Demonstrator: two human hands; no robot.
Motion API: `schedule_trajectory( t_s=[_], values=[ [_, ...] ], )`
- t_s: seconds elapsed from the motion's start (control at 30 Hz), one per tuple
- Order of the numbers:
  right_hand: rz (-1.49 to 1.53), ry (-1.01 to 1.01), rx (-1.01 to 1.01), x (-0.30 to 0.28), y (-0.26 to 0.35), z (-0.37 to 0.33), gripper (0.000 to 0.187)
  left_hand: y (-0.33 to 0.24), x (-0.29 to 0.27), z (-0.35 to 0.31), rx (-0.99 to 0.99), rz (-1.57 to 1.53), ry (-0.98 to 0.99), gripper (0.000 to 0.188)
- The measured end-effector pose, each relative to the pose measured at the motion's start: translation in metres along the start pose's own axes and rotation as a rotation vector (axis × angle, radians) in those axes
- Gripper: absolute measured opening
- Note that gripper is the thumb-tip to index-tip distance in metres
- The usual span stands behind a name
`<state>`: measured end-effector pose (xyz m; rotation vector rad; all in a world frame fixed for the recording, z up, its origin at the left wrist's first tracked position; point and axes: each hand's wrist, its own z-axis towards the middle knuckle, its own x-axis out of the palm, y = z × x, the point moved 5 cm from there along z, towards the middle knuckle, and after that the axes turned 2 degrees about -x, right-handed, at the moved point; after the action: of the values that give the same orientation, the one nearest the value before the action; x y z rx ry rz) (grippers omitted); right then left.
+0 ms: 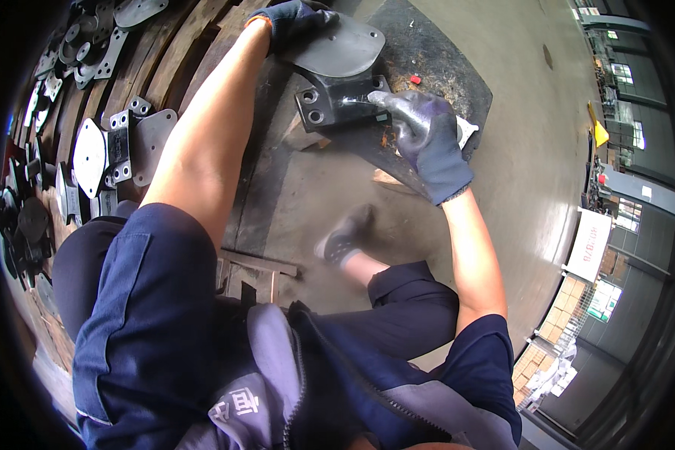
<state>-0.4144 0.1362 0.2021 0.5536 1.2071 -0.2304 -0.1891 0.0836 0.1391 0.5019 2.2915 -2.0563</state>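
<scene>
A metal bracket [336, 52] rests on a dark, worn board [457, 79]; it has a grey rounded plate on top and a black block with bolt holes below. My left hand [296, 24], in a dark glove, closes round the plate's far left edge. Against the black block, the fingertips of my gloved right hand [424, 135] are pressed together. Whatever they may hold is hidden. A small red piece [415, 79] lies on the board beyond that hand. Partly behind my right hand shows a pale metal piece [466, 132].
On the left, a wooden pallet [176, 56] carries several similar brackets [116, 146] and piled dark metal parts [34, 217]. My foot [349, 236] is on the grey floor below the board. Wire cages with cartons [562, 307] stand far right.
</scene>
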Motion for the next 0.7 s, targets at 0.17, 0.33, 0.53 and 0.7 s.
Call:
schedule_trajectory(
  t_s=[0.17, 0.33, 0.53, 0.7],
  values=[
    [0.383, -0.014, 0.363, 0.021, -0.017, -0.003, 0.028, 0.008, 0.005, 0.004, -0.151, -0.111, -0.008, 0.031],
    [-0.017, 0.086, 0.515, 0.022, -0.025, 0.006, 0.027, 0.012, 0.006, 0.007, -0.137, -0.130, 0.017, 0.030],
    [-0.151, 0.045, -0.023, 0.019, -0.020, 0.009, 0.024, 0.011, 0.007, 0.001, -0.141, -0.075, 0.021, 0.030],
    [-0.124, -0.018, -0.166, 0.015, -0.029, 0.006, 0.023, 0.014, 0.004, 0.014, -0.076, 0.099, 0.026, 0.030]
  ],
)
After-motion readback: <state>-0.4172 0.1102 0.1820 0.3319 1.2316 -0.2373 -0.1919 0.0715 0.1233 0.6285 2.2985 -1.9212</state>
